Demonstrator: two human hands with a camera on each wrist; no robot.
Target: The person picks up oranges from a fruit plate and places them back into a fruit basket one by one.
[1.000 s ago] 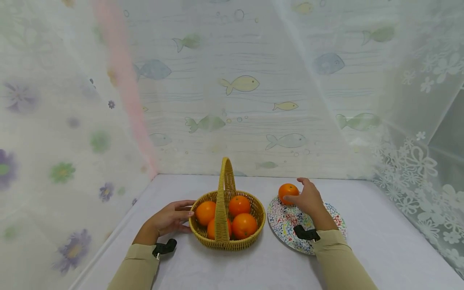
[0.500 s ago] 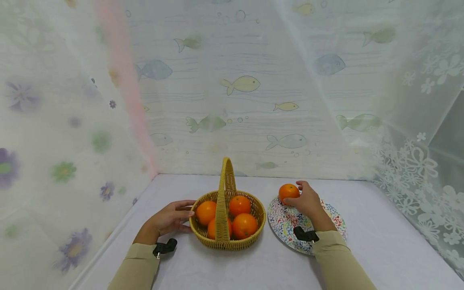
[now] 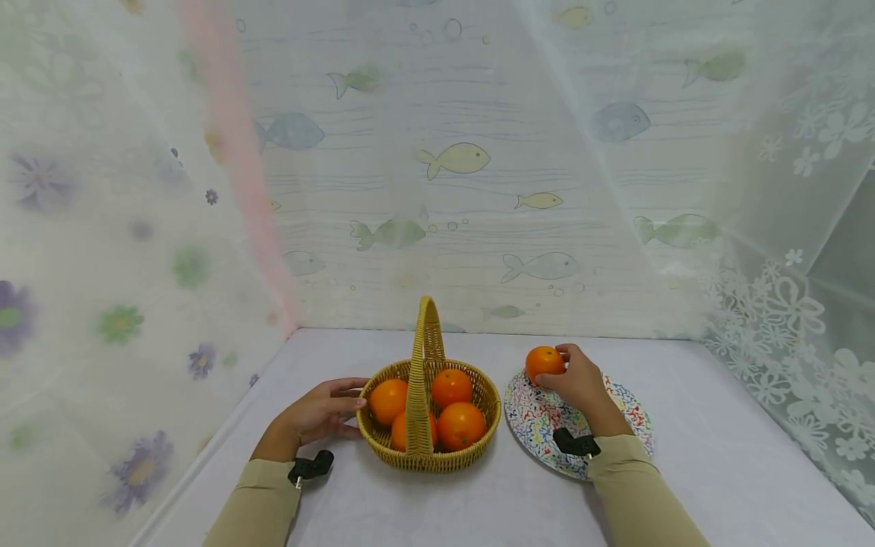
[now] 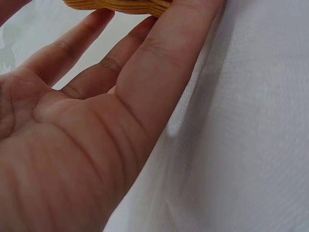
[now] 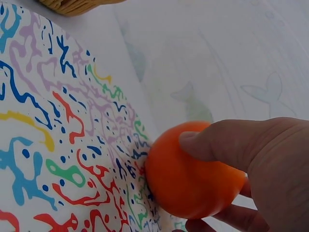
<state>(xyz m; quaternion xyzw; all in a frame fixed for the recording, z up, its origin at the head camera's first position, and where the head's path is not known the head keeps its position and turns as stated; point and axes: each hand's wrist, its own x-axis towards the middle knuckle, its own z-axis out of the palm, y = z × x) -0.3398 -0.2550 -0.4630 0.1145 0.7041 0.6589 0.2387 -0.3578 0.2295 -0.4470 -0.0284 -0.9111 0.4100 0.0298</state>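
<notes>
My right hand (image 3: 582,384) grips an orange (image 3: 544,365) at the far edge of a round plate (image 3: 540,429) with a colourful squiggle pattern. In the right wrist view the thumb lies across the near side of the orange (image 5: 186,176), with fingers behind it. To the left stands a yellow wicker basket (image 3: 451,461) with a tall handle and several oranges (image 3: 461,425) in it. My left hand (image 3: 323,412) rests against the basket's left side, its fingers extended. The left wrist view shows those fingers reaching to the basket's edge (image 4: 120,6).
A white cloth (image 3: 369,513) covers the table. Behind it hangs a curtain (image 3: 458,228) printed with fish, and a flowered curtain (image 3: 123,395) runs along the left. Sheer lace (image 3: 786,334) hangs on the right.
My right hand's fingers have closed in around the orange, which stays at the plate's far edge. The left hand and basket have not moved.
</notes>
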